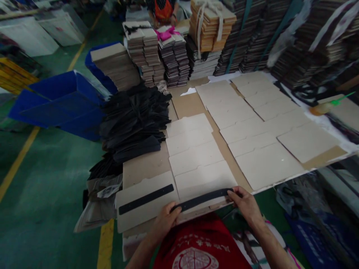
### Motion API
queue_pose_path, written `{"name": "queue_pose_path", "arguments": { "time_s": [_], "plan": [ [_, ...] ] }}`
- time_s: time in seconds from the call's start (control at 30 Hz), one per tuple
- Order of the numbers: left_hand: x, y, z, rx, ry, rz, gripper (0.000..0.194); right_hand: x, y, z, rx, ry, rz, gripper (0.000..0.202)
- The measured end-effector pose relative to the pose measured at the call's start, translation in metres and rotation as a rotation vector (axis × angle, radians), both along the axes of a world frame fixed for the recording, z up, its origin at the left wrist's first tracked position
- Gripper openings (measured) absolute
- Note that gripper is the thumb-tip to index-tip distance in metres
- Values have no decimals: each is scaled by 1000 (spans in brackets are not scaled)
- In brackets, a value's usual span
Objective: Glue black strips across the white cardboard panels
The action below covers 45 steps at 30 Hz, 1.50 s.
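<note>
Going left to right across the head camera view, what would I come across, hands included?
Yellow crate → front blue bin → heap of black strips → left hand → held black strip → right hand.

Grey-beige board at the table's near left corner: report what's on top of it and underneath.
One black strip lies along the board. A brown surface shows past its far edge. Whatever lies directly beneath is covered, so more boards there can't be confirmed.
</note>
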<state>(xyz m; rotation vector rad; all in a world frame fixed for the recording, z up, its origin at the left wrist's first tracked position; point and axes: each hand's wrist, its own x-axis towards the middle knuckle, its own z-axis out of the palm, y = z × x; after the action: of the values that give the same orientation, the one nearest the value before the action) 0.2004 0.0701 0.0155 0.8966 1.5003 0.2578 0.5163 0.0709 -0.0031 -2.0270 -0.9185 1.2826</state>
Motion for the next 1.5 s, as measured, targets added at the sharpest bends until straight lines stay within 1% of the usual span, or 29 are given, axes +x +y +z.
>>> {"name": "queue_pose_path", "arguments": {
  "time_s": [0.13,0.27,0.4,0.6,0.73,0.87,1.1,1.27,1.5],
  "plan": [
    [15,11,-12,126,65,140,27,11,28,-17,25,-81,2,30],
    [19,18,-17,145,74,193,31,16,42,-32,29,-143,-3,37],
    [20,18,-23,147,80,219,35,15,47,-39,23,-140,-9,37],
    [24,18,-25,168,87,219,32,13,50,-36,-2,-103,-30,33],
    [25,20,-28,181,95,217,28,11,52,-32,-9,-119,-37,31],
    [26,21,-31,188,87,220,29,11,54,-28,-11,-153,-41,28],
    [30,27,-30,200,89,223,28,7,57,-24,-18,-126,-73,30],
    [30,29,-33,204,92,222,29,5,59,-20,-24,-139,-101,28],
    [31,31,-34,209,102,214,27,5,59,-22,-27,-125,-113,30]
  ]
}}
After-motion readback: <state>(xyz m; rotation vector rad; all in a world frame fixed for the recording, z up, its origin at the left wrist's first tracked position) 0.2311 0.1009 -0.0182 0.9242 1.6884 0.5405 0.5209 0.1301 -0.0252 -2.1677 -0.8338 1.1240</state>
